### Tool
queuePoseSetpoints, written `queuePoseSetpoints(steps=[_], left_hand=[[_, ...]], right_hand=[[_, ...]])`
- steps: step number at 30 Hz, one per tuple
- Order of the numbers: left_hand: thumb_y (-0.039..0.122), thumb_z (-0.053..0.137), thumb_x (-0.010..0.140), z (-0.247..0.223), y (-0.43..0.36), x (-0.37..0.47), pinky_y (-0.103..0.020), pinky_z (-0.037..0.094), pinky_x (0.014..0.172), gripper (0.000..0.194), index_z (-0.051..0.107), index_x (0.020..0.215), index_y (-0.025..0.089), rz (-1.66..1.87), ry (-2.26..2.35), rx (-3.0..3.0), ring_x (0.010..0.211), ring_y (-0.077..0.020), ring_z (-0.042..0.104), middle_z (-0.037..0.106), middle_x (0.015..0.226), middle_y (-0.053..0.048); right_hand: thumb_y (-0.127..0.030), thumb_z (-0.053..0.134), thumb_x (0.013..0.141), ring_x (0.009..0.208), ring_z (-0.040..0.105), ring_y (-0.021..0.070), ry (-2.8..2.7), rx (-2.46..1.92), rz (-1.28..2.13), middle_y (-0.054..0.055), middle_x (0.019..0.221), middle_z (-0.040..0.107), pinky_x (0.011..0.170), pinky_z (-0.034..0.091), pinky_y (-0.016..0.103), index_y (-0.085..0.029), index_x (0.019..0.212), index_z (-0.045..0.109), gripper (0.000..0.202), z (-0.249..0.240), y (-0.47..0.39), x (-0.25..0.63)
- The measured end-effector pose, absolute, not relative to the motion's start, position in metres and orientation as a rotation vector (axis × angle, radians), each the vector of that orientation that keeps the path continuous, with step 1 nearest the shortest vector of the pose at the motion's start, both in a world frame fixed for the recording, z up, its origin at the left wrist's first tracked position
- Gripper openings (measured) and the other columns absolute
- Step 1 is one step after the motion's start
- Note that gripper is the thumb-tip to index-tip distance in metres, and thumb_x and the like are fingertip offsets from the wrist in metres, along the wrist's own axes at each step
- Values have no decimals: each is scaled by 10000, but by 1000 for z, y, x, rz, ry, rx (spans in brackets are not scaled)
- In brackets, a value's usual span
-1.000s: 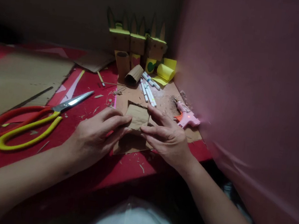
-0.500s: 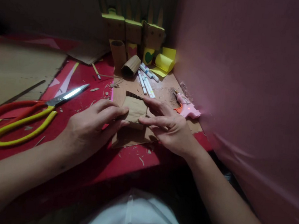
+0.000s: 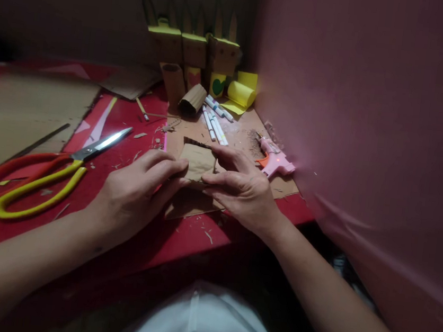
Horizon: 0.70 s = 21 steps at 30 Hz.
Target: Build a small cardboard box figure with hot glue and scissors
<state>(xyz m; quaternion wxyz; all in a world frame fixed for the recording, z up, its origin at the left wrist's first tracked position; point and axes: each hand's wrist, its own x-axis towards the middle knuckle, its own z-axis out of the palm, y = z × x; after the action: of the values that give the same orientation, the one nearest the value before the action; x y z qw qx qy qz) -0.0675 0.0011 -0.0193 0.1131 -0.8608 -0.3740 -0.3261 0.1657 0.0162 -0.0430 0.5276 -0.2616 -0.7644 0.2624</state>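
Observation:
Between my two hands is a small folded piece of cardboard (image 3: 198, 162), roughly square, its corrugated edge showing along the top. My left hand (image 3: 139, 183) pinches its left side between thumb and fingers. From the right, my right hand (image 3: 243, 187) grips it with fingertips at the upper right corner and along the lower edge. The piece is held above a flat cardboard sheet (image 3: 197, 203) on the red table. Just right of my right hand lies a pink glue gun (image 3: 278, 162) with an orange trigger and a small lit light.
Big scissors (image 3: 44, 178) with red and yellow handles lie left, near a large cardboard sheet (image 3: 23, 111). Behind are several white markers (image 3: 215, 122), cardboard tubes (image 3: 193, 99), a yellow paper roll (image 3: 241, 93) and eared cardboard figures (image 3: 195, 48). A pink wall (image 3: 370, 124) bounds the right.
My right hand's fingers have closed in on the cardboard piece, its lower fingers shifting left under the bottom edge. My left hand keeps its pinch. The camera view has shifted slightly.

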Motion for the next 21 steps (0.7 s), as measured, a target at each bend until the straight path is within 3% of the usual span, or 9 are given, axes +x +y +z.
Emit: queuePoseSetpoints(steps=[7,14,18,21], left_hand=[[245,547,1057,-18,2,-68,-225,553,698,144,652,1125,174,-966,-1075,-2557,836,-155,720,717,1012,-64],[409,622,1024,-17,4,-66,-217,477,573,235,633,1052,176,-1006,-1128,-2609,649,-114,630,673,880,-21],[407,602,1034,-15,5,-64,-225,419,523,238,595,948,185,-950,-1079,-2585,600,-110,585,598,773,10],[412,566,1050,-15,6,-63,-230,404,512,227,574,948,210,-924,-1080,-2568,599,-114,580,591,775,16]], right_hand=[[-98,767,868,1348,632,238,-1808,-636,650,87,1377,689,1155,544,450,-267,1018,843,239,-40,13,166],[-129,754,896,1381,614,252,-1809,-629,724,89,1419,660,1192,507,484,-272,1034,840,216,-40,13,168],[-145,717,932,1385,605,229,-1887,-651,629,99,1429,633,1194,504,464,-255,1024,805,168,-41,13,169],[-105,732,885,1414,564,246,-2013,-692,470,115,1452,593,1184,508,480,-251,1039,737,212,-42,13,168]])
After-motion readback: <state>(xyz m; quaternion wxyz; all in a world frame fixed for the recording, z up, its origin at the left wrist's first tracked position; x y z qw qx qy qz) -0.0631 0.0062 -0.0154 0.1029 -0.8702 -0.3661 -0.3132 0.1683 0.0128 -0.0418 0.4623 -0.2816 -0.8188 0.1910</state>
